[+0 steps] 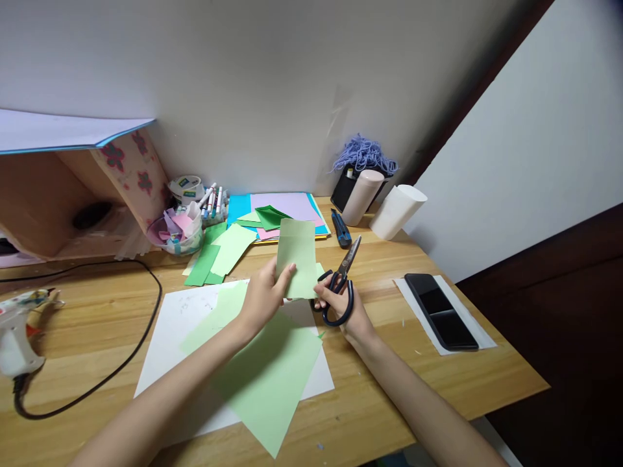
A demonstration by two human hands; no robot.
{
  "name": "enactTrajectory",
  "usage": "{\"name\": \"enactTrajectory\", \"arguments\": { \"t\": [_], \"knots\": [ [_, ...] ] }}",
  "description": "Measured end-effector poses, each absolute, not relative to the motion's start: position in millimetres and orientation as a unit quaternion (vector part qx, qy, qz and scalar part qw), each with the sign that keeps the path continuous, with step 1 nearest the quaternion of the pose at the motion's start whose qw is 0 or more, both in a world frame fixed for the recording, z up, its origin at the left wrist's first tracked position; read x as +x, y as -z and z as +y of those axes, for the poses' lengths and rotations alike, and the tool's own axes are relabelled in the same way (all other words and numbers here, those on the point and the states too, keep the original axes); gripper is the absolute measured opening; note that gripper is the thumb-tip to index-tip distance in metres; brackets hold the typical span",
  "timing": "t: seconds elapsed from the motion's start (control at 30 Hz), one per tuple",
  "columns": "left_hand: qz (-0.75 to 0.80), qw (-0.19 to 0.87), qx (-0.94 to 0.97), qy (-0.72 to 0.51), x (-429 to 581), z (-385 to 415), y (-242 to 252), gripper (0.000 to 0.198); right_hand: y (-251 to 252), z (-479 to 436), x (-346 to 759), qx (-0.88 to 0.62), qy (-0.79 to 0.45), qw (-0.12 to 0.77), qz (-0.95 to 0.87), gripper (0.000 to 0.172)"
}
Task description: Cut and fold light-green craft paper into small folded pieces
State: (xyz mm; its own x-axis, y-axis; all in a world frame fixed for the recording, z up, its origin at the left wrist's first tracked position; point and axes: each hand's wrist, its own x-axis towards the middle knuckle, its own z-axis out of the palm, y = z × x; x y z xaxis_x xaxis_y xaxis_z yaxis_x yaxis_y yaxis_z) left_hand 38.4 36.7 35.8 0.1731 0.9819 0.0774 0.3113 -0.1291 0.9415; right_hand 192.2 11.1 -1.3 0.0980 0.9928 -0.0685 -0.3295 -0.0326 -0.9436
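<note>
My left hand [265, 295] pinches a light green paper rectangle [296, 256] and holds it upright above the wooden desk [97, 324]. My right hand [341, 308] has its fingers through the black handles of a pair of scissors [342, 280], whose blades point up and away, beside the paper's right edge. My right fingertips also touch the paper's lower corner. Under both hands lies a larger light green sheet [267, 376] on a white sheet [175, 324].
A glue gun [19, 337] with a black cable [141, 324] lies at the left. Green scraps [219, 253], coloured paper stack [287, 211], marker tub [182, 227], utility knife [341, 228] and two white cylinders [396, 211] sit at the back. A phone [440, 311] rests at the right.
</note>
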Motion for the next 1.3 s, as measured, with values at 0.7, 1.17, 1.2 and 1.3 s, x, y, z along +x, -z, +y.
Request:
{"name": "enactTrajectory", "arguments": {
  "t": [0.7,1.17,1.2,1.3],
  "knots": [
    [0.49,0.6,0.61,-0.166,14,66,-38,0.033,3,13,200,-0.538,-0.559,0.511,-0.369,0.042],
    [0.505,0.565,0.635,-0.154,15,67,-41,0.033,3,14,201,-0.537,-0.56,0.506,-0.377,0.043],
    [0.502,0.566,0.635,-0.154,15,67,-41,0.034,3,14,201,-0.536,-0.561,0.505,-0.378,0.043],
    [0.5,0.565,0.637,-0.156,14,66,-41,0.035,3,14,201,-0.535,-0.563,0.505,-0.376,0.042]
  ]
}}
